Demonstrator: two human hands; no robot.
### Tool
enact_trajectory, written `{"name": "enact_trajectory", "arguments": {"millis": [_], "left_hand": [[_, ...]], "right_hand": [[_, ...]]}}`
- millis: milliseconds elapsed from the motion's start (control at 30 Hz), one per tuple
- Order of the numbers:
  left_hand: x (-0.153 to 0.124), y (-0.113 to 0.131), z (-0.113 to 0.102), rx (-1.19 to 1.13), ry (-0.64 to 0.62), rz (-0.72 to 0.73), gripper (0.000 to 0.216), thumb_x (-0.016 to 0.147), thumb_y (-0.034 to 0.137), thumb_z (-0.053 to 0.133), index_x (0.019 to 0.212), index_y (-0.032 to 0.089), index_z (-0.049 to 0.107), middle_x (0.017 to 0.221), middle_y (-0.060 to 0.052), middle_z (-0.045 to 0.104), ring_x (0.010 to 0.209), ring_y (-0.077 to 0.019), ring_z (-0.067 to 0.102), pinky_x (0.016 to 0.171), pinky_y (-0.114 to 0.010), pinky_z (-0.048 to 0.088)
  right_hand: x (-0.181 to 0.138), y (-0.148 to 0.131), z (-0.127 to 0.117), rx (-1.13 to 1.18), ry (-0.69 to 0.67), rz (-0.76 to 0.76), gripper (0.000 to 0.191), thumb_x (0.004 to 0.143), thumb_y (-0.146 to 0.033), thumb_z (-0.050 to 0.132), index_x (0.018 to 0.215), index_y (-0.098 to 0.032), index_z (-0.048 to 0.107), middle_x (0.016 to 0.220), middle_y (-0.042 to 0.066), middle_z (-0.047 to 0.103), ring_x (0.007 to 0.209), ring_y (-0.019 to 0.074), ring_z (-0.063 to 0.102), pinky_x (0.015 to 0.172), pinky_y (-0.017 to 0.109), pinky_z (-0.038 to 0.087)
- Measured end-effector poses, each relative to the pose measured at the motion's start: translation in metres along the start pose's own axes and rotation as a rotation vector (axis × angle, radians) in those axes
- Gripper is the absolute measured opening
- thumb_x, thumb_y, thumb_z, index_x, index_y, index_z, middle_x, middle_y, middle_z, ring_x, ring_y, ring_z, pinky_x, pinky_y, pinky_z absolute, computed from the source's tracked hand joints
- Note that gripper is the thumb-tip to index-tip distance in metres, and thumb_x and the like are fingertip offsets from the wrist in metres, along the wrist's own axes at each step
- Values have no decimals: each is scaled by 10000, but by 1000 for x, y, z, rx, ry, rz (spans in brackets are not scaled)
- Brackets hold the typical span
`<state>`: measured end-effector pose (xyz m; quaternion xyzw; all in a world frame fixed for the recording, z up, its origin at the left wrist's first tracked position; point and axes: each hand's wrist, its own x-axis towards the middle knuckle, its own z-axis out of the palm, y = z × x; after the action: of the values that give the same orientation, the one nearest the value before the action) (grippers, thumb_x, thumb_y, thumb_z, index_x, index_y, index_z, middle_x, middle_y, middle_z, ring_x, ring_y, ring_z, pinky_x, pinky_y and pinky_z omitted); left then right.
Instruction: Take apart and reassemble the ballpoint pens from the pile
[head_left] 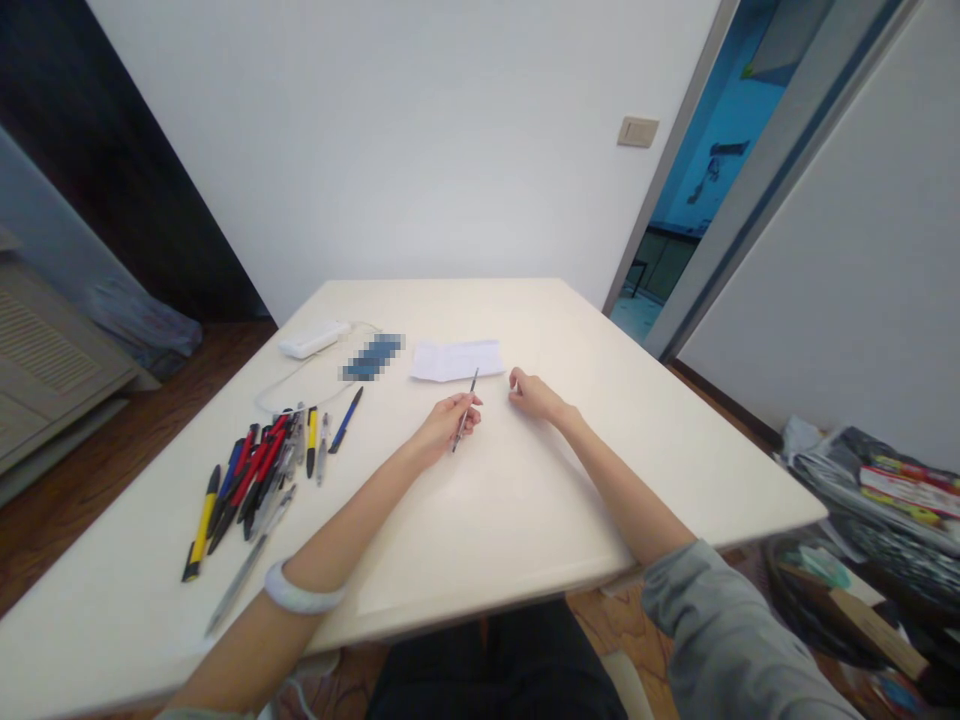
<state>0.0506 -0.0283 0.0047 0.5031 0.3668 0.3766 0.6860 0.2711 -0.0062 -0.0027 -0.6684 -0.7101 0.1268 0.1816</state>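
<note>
Held in my left hand [445, 420] is a slim, dark-grey pen [466, 411], tilted with one end pointing up toward a white sheet of paper [454, 362]. My left fingers are closed around the pen's middle. My right hand [534, 395] rests on the table just right of the paper, apart from the pen. Its fingers are curled in, and whatever they may hold is too small or hidden to make out. The paper shows fold lines and lies flat beyond both hands.
Left of my left arm lies a pile of pens [255, 470] in red, blue, yellow, black and clear. Behind it are a white power strip [311, 340] with a cable and a blurred-out blue rectangle [373, 357]. The white table [525, 520] reaches the wall.
</note>
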Motion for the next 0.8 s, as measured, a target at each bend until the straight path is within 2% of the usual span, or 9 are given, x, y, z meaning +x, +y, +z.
{"name": "enact_trajectory", "arguments": {"millis": [100,167,300,367,467,600,667,800], "left_hand": [[0,1,3,16,2,11,282,885,423,702,850,158,611,605,12,576,509,-75,448,494,-183,316],[1,2,5,30,-4,23,272,898,417,687,852,159,611,603,13,583,511,-77,458,504,-187,332],[7,0,10,50,-9,51,284,896,429,688,841,163,607,600,10,598,508,-82,480,522,-195,351],[10,-2,12,69,-2,59,291,893,434,693,840,159,612,611,-1,617,507,-84,487,524,-200,353],[12,-5,15,102,-16,73,287,887,420,703,873,140,645,647,-25,656,539,-94,523,556,-211,386],[12,-6,15,108,-42,47,282,873,389,716,900,114,660,740,-66,701,626,-108,588,619,-219,434],[11,-5,14,106,-48,24,279,867,383,715,900,112,655,728,-48,674,594,-90,551,567,-202,397],[9,-1,15,84,-80,5,309,868,438,695,888,135,637,590,64,455,455,-47,295,443,-191,193]], "right_hand": [[-1,-8,-1,111,103,-21,158,911,-173,592,1062,-144,628,847,69,696,740,169,584,699,257,395],[-3,-17,-2,297,149,-73,138,919,-196,550,983,-147,662,767,30,659,695,148,557,696,255,401],[-6,-39,0,819,1,-144,261,900,-371,546,819,-169,690,637,-32,560,570,109,459,582,238,364],[-7,-46,2,939,-31,-159,323,855,-462,622,728,-169,671,587,-48,508,547,93,407,542,231,318],[-4,-49,5,1069,-2,-109,363,775,-507,742,709,-156,677,543,-61,489,528,77,392,522,225,303],[6,-40,-2,1288,50,42,358,804,-494,766,774,-149,672,557,-34,577,491,71,473,518,212,364],[8,-37,-7,1310,35,80,337,828,-470,762,788,-150,665,546,-22,597,468,74,492,507,211,379],[7,-40,-9,1282,-14,27,324,832,-455,768,829,-140,692,583,-6,639,476,73,519,511,209,398]]}}
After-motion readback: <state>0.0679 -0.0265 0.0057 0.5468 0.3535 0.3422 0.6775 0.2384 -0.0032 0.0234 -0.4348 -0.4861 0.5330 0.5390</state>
